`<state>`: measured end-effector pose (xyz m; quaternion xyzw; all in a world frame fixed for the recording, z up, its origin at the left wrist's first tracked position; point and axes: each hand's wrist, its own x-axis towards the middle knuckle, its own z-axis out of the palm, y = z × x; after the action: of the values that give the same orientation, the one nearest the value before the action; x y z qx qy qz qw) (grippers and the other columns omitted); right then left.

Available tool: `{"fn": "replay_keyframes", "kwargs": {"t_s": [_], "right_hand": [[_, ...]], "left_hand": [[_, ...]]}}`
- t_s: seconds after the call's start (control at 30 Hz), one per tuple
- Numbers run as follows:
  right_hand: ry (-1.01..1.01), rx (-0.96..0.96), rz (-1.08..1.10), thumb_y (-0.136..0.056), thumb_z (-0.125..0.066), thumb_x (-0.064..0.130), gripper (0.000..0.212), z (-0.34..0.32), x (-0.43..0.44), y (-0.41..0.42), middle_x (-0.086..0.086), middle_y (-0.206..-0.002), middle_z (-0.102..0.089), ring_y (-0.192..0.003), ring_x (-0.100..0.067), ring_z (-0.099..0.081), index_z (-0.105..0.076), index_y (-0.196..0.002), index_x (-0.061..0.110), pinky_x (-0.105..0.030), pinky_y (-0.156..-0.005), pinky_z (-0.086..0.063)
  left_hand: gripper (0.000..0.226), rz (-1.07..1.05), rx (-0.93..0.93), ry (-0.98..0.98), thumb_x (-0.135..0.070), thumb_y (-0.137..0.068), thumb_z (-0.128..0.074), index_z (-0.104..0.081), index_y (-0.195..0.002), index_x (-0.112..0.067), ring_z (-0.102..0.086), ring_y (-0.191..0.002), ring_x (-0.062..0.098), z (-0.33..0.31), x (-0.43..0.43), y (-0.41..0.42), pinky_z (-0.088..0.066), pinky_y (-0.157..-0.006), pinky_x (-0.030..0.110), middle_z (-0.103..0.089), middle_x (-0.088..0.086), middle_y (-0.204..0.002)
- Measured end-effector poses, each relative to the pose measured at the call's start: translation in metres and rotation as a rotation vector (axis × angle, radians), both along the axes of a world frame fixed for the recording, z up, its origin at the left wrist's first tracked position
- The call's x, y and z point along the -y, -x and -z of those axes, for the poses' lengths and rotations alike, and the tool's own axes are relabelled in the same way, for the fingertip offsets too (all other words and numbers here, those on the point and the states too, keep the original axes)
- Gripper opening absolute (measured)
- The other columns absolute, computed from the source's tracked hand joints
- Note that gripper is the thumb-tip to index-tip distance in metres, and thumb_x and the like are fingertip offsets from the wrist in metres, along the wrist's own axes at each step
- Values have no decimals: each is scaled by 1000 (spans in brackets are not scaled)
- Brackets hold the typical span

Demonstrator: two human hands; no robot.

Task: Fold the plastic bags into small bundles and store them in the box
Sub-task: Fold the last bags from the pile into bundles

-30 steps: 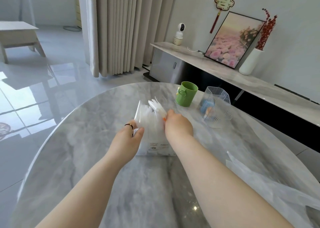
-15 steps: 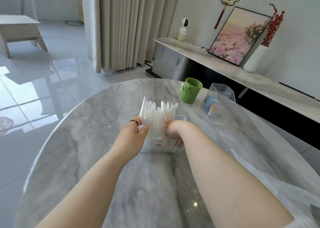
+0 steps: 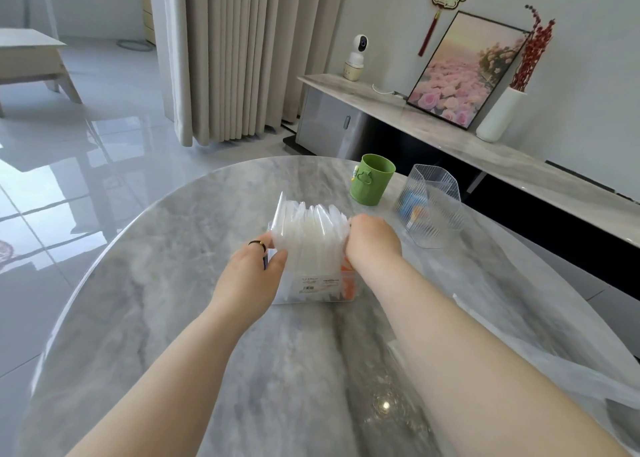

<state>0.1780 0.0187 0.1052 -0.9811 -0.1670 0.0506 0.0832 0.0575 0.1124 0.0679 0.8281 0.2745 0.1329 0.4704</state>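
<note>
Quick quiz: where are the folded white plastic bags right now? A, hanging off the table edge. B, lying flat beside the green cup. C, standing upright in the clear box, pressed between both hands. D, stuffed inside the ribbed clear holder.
C: the folded bags stand on end in the clear box, with the left hand and right hand squeezing them from either side.

Bright daylight from far left; strong glare on floor (image 3: pixel 52 186) & near bench (image 3: pixel 384 404). Soft shadows. Wide-angle bend at edges, slight softness overall.
</note>
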Motion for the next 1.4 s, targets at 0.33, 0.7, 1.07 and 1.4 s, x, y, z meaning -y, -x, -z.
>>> {"fn": "replay_keyframes", "kwargs": {"t_s": [0.33,0.7,1.07,1.4], "right_hand": [[-280,-158,-51,-78,-57,19,23,-10,23,2,-4,-72,-49,-72,-27,-56,-40,-62,16,-27,-59,-37],[-35,-134,71,-86,-59,26,32,8,208,76,4,-127,-59,-111,-13,-56,-61,-118,19,-21,-86,-40],[73,-49,-74,-92,-49,31,33,72,292,141,7,-133,-48,-124,-11,-43,-51,-122,19,-20,-92,-36],[-106,214,-70,-83,-51,6,14,81,278,136,-2,-91,-67,-89,-20,-63,-54,-73,14,-25,-62,-42]], "left_hand": [[7,-98,93,88,-21,-90,-52,-48,-92,-25,-45,-99,11,-6,3,3,-34,-73,28,-42,-8,-103],[19,-280,175,133,-19,-86,-58,-48,-101,-13,-49,-97,19,-10,28,40,-37,-73,32,-50,5,-109],[27,380,-37,-222,-20,-90,-54,-48,-72,-38,-47,-81,-7,1,112,105,-33,-74,15,-51,-26,-88],[16,497,37,-426,-27,-92,-51,-52,-88,-42,-48,-97,-4,13,126,109,-33,-72,3,-46,-34,-93]]}}
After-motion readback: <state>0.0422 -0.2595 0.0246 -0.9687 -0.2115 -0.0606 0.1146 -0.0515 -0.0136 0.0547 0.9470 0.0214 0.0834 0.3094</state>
